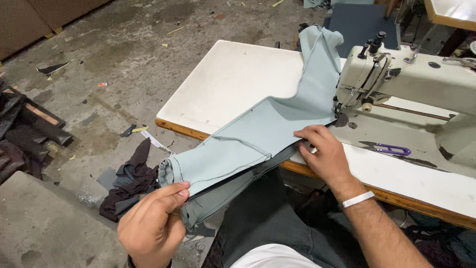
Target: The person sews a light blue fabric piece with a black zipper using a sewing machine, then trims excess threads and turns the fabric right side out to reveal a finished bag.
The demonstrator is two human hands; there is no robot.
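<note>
A long piece of pale grey-blue cloth (258, 134) runs from the sewing machine's needle area across the white table (233, 79) and off its near edge. My left hand (153, 223) pinches the cloth's free end below the table edge, thumb on top. My right hand (322, 151) presses flat on the cloth's edge on the table, just in front of the presser foot (341, 119). A white band sits on that wrist. The cream sewing machine (396, 79) stands at the right, and the far end of the cloth rises behind it.
Purple-handled snips (389, 148) lie on the table right of my right hand. Dark cloth scraps (131, 183) lie on the dirty concrete floor to the left, with dark rolled material (25, 134) at the far left. A dark panel (362, 22) lies beyond the table.
</note>
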